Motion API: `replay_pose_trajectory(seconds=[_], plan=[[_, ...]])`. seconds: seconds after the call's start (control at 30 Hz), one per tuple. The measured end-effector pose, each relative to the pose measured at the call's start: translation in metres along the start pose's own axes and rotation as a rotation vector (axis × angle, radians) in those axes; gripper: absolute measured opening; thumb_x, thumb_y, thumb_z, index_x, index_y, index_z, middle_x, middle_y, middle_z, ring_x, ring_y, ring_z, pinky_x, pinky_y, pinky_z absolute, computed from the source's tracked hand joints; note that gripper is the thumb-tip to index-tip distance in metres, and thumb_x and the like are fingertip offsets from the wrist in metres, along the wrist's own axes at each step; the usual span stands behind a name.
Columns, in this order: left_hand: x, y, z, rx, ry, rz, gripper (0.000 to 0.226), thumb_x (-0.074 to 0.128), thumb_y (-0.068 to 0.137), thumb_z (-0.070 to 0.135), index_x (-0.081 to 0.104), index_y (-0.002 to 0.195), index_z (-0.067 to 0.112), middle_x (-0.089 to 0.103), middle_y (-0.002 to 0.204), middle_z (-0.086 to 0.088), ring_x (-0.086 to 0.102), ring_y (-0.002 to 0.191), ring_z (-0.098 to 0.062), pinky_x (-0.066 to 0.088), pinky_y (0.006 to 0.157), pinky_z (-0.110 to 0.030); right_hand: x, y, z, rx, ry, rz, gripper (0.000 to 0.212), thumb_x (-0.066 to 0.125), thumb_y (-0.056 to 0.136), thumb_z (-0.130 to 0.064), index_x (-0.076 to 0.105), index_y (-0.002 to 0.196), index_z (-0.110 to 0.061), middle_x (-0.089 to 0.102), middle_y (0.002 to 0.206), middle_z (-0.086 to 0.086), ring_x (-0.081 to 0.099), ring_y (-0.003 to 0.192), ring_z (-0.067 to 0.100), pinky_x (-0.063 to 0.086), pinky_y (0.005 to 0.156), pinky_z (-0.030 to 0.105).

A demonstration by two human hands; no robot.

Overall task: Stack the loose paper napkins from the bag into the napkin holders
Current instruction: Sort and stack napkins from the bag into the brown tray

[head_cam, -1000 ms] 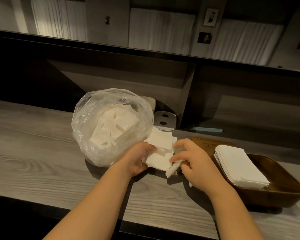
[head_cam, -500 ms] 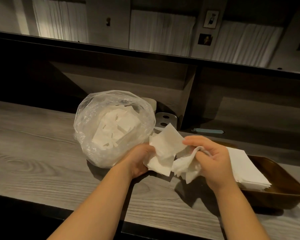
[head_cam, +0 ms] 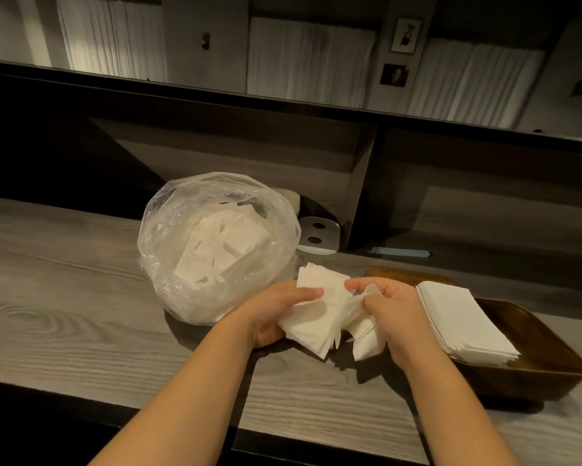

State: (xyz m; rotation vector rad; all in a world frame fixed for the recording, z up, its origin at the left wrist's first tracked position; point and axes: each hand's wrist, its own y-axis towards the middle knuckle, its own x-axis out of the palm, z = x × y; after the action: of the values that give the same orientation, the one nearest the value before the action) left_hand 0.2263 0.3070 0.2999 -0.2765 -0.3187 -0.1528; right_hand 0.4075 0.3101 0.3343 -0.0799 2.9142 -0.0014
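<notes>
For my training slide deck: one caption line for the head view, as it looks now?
Both hands, left and right, grip loose napkins between bag and wooden holder.

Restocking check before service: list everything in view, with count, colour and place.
plastic bag: one, clear, on the counter left of the hands, loose white napkins inside
loose napkins: a small bunch, white, held above the counter between both hands
napkin holder: one, dark brown tray, on the counter at right
stacked napkins: one neat pile, white, in the holder
counter: one, grey wood grain, across the foreground
clear plate with two holes: one, behind the bag
blue strip: one, light blue, at the back, right of the plate
framed pictures: two, on the far wall
left hand: grips the bunch
right hand: pinches the napkins
</notes>
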Motion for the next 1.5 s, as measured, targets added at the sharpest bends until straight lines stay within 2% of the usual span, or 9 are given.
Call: replay_pose_trajectory(seconds=[0.1,0.3,0.47,0.63,0.8,1.03,1.17,1.27,1.5], plan=[[0.002,-0.002,0.001,0.014,0.045,0.015,0.018,0.060,0.094,0.006,0.063,0.110,0.011,0.076,0.090,-0.006,0.071,0.085,-0.021,0.057,0.078,-0.037,-0.002,0.000,-0.001,0.014,0.055,0.061,0.035,0.051,0.092,0.002,0.073,0.089,-0.025,0.063,0.094,-0.009,0.058,0.090,0.019,0.053,0.071,0.035],[0.002,0.001,-0.001,0.058,-0.010,0.090,0.024,0.054,0.097,0.005,0.060,0.119,0.012,0.075,0.102,-0.011,0.071,0.094,-0.029,0.057,0.083,-0.044,-0.003,-0.007,-0.003,-0.147,0.027,0.045,0.033,0.055,0.090,-0.001,0.070,0.094,-0.030,0.066,0.098,-0.007,0.060,0.092,0.017,0.054,0.070,0.032],[0.011,0.003,-0.001,0.103,-0.193,0.202,0.025,0.050,0.098,0.003,0.058,0.117,0.018,0.069,0.106,-0.013,0.069,0.089,-0.029,0.057,0.066,-0.040,-0.009,-0.013,-0.013,-0.021,0.521,-0.116,0.017,0.058,0.093,-0.008,0.071,0.094,-0.020,0.075,0.086,-0.003,0.068,0.083,0.017,0.054,0.066,0.033],[0.026,0.008,-0.010,0.114,-0.261,0.112,0.034,0.059,0.095,0.012,0.061,0.129,0.013,0.072,0.113,-0.013,0.069,0.104,-0.032,0.058,0.076,-0.041,0.006,0.000,-0.002,0.143,0.394,-0.021,0.008,0.063,0.093,-0.015,0.066,0.101,-0.018,0.071,0.099,0.007,0.068,0.091,0.027,0.057,0.065,0.040],[0.032,0.008,-0.007,0.071,-0.417,0.053,0.049,0.041,0.102,0.049,0.058,0.133,0.015,0.068,0.122,-0.016,0.066,0.113,-0.035,0.051,0.097,-0.051,0.011,0.007,0.006,0.102,0.328,0.072,0.006,0.063,0.095,-0.020,0.062,0.101,-0.020,0.068,0.100,0.005,0.068,0.089,0.024,0.059,0.067,0.040],[0.028,0.010,-0.010,0.141,-0.379,0.223,0.021,0.053,0.101,0.018,0.059,0.118,0.008,0.073,0.105,-0.016,0.070,0.097,-0.032,0.057,0.076,-0.044,0.008,0.004,0.003,-0.055,0.284,0.183,0.009,0.061,0.095,-0.025,0.060,0.092,-0.017,0.065,0.098,0.002,0.064,0.094,0.023,0.057,0.081,0.043],[0.026,0.009,-0.009,0.151,-0.335,0.246,0.021,0.057,0.098,0.018,0.062,0.116,0.009,0.073,0.106,-0.015,0.070,0.095,-0.031,0.057,0.078,-0.041,0.001,-0.001,-0.004,-0.298,0.245,0.278,0.005,0.056,0.098,-0.029,0.052,0.094,-0.028,0.057,0.095,-0.009,0.058,0.089,0.017,0.052,0.069,0.028],[0.025,0.008,-0.010,0.134,-0.255,0.217,0.025,0.055,0.100,0.024,0.060,0.120,0.012,0.074,0.104,-0.013,0.071,0.090,-0.029,0.056,0.070,-0.037,0.003,-0.001,-0.005,-0.248,0.335,0.194,0.004,0.055,0.098,-0.030,0.055,0.095,-0.028,0.061,0.096,-0.006,0.059,0.088,0.016,0.051,0.069,0.029],[0.028,0.011,-0.012,0.137,-0.137,0.257,0.028,0.051,0.102,0.032,0.062,0.122,0.015,0.076,0.104,-0.008,0.072,0.097,-0.029,0.057,0.079,-0.041,0.015,0.008,0.004,-0.127,0.264,0.145,0.009,0.057,0.097,-0.030,0.058,0.096,-0.021,0.064,0.096,-0.002,0.065,0.090,0.019,0.056,0.074,0.035]])
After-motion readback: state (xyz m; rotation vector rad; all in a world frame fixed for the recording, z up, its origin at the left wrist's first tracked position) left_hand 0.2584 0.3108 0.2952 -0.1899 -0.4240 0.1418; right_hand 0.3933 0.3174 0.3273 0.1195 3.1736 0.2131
